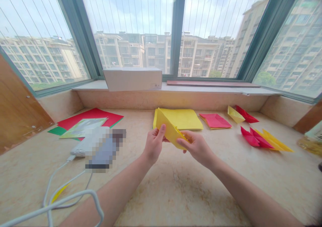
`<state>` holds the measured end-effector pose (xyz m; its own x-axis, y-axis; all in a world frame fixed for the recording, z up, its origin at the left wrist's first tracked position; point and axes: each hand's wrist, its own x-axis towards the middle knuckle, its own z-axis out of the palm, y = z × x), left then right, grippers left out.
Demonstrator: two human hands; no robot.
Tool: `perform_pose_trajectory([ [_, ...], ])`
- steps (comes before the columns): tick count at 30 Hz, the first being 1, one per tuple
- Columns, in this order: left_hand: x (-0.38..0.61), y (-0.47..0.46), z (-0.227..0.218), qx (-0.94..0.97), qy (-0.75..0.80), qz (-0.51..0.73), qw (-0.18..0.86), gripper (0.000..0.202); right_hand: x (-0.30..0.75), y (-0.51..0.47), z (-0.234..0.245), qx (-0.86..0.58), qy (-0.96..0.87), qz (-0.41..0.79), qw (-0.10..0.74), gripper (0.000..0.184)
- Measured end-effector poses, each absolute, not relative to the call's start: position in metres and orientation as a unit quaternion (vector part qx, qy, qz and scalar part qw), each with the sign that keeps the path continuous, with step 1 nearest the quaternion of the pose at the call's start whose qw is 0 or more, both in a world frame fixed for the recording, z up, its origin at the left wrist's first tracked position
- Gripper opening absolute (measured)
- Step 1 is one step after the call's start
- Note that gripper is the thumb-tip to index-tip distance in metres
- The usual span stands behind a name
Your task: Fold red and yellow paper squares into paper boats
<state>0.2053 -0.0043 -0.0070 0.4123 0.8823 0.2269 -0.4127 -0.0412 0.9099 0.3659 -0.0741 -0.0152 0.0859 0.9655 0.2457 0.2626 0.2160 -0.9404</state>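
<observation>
A folded piece of yellow paper is held up above the counter between both hands. My left hand pinches its left side, thumb on the near face. On the lower right edge, my right hand grips the same paper with thumb and fingers; some fingertips are hidden behind it. Just beyond lies a stack of yellow paper sheets. Right of that stack rests a red folded paper square with yellow showing beneath. Farther right are folded paper shapes: a pale yellow one, red ones and a yellow one.
Red paper sheets and green ones lie at the back left. Near them are a white power bank, a blurred-out device and a looping white cable. On the windowsill stands a white box.
</observation>
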Motion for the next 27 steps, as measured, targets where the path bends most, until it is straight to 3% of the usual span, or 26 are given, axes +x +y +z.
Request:
perform_pose_trajectory([
  [6, 0.204, 0.005, -0.007, 0.46, 0.238, 0.537, 0.666, 0.055, 0.366, -0.075, -0.014, -0.482, -0.567, 0.363, 0.561, 0.058],
  [12, 0.206, 0.002, -0.005, 0.464, 0.227, 0.477, 0.711, 0.051, 0.363, -0.078, -0.011, -0.482, -0.58, 0.35, 0.555, 0.025],
  [20, 0.21, -0.004, -0.012, 0.49, 0.179, 0.436, 0.734, 0.049, 0.366, -0.077, -0.016, -0.498, -0.642, 0.361, 0.458, 0.031],
  [27, 0.21, -0.001, -0.013, 0.537, 0.143, 0.444, 0.703, 0.041, 0.363, -0.081, -0.019, -0.476, -0.686, 0.34, 0.433, 0.038],
])
